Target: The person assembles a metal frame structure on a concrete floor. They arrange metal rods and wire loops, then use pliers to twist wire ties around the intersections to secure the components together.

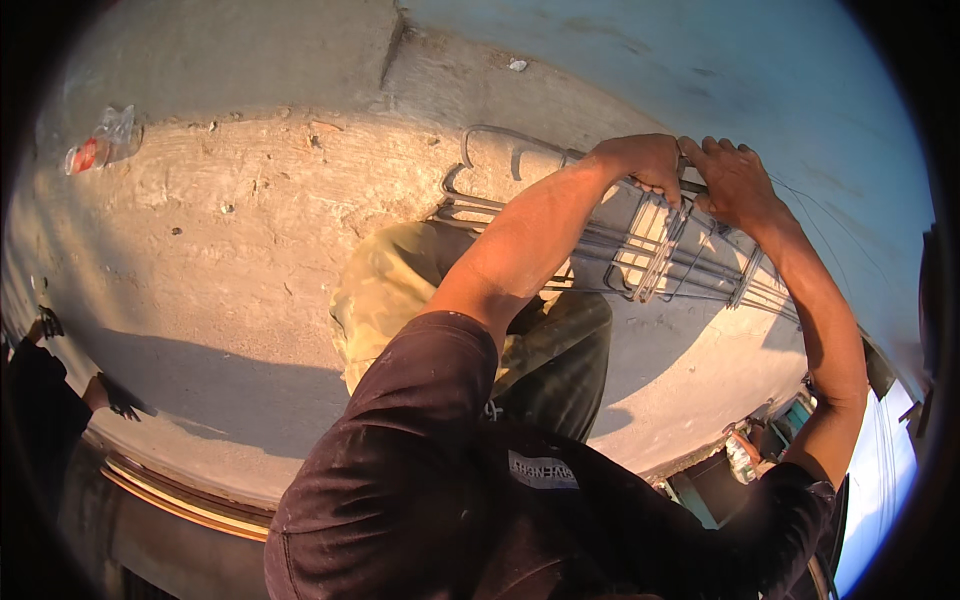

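A rebar cage [690, 262] of long grey steel bars and bundled square stirrups lies across the pale concrete floor in front of me, reaching to the right. My left hand [645, 163] has its fingers curled down around steel at the cage's far upper side. Close beside it, my right hand [738, 180] is bent over the same part, with fingers closed on it. Between the two hands a short length of dark steel shows; the rest of their grip is hidden. Hooked bar ends [480, 150] stick out at the cage's left end, beyond my left forearm.
My bent knee [400, 275] in camouflage trousers is close to the cage. Thin wires [825, 215] extend right of my right hand. A plastic bag [103, 140] and small stones lie far left. Another person in dark clothing [40, 400] is partly visible at the left edge.
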Demonstrator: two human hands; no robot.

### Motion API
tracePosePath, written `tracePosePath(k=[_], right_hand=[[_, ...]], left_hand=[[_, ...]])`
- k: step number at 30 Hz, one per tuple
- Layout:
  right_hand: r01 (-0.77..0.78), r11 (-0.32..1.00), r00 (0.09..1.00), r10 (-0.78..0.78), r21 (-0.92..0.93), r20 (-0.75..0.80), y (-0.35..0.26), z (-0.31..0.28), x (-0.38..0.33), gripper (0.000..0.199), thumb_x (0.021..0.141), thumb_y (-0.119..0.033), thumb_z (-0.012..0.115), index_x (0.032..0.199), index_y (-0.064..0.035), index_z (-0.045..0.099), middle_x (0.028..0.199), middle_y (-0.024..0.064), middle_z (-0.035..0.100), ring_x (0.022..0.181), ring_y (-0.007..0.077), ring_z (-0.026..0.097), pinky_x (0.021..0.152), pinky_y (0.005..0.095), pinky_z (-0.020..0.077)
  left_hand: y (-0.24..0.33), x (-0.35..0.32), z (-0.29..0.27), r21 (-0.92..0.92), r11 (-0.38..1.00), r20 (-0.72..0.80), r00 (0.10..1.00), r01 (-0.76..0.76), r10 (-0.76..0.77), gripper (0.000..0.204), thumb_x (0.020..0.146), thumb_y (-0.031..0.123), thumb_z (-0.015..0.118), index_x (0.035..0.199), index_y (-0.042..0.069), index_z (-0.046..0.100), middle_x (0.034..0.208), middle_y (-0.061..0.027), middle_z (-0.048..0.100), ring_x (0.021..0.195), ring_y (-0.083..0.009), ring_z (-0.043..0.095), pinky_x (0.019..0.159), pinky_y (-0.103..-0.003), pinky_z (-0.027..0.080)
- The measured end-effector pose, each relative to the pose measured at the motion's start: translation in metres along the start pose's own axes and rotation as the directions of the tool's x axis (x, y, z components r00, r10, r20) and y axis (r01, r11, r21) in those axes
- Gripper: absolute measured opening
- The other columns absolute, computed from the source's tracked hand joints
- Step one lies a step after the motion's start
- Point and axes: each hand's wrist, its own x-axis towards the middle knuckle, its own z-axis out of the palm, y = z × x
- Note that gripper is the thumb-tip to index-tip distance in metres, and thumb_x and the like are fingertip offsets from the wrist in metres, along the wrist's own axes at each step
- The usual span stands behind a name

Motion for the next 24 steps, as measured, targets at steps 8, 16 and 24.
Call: tracePosePath(k=[8, 16, 24], right_hand=[[-0.214, 0.948, 0.84, 0.055, 0.236, 0.54, 0.025, -0.004, 0.032, 0.027, 0.081, -0.016, 0.067, 0.1, 0.0026, 0.061, 0.073, 0.0092, 0.063, 0.066, 0.0218, 0.063, 0.061, 0.0379, 0.0502], [-0.03, 0.981, 0.995, 0.01, 0.192, 0.1, 0.009, 0.004, -0.001, 0.029, 0.079, -0.02, 0.067, 0.098, 0.0016, 0.063, 0.081, 0.0141, 0.066, 0.093, 0.0233, 0.063, 0.08, 0.0393, 0.0478], [-0.393, 0.615, 0.824, -0.095, 0.684, 0.558, 0.008, 0.022, -0.013, 0.023, 0.085, -0.017, 0.059, 0.095, 0.0032, 0.061, 0.073, 0.0109, 0.062, 0.063, 0.0185, 0.062, 0.061, 0.0365, 0.0495]], left_hand=[[-0.008, -0.013, 0.038, 0.244, 0.969, -0.526, 0.834, -0.042, 0.169, 0.056, 0.059, 0.036, 0.083, 0.098, 0.001, 0.064, 0.086, -0.0153, 0.069, 0.087, -0.0319, 0.066, 0.081, -0.039, 0.05], [-0.016, 0.012, -0.004, -0.071, 0.993, 0.134, 0.988, 0.09, -0.079, 0.042, 0.054, 0.037, 0.085, 0.073, 0.004, 0.068, 0.069, -0.0093, 0.064, 0.061, -0.0231, 0.061, 0.055, -0.038, 0.046], [-0.001, -0.066, 0.012, 0.183, 0.913, -0.768, 0.526, -0.365, 0.365, 0.061, 0.064, 0.032, 0.085, 0.108, -0.002, 0.058, 0.096, -0.0159, 0.065, 0.088, -0.026, 0.062, 0.081, -0.036, 0.049]])
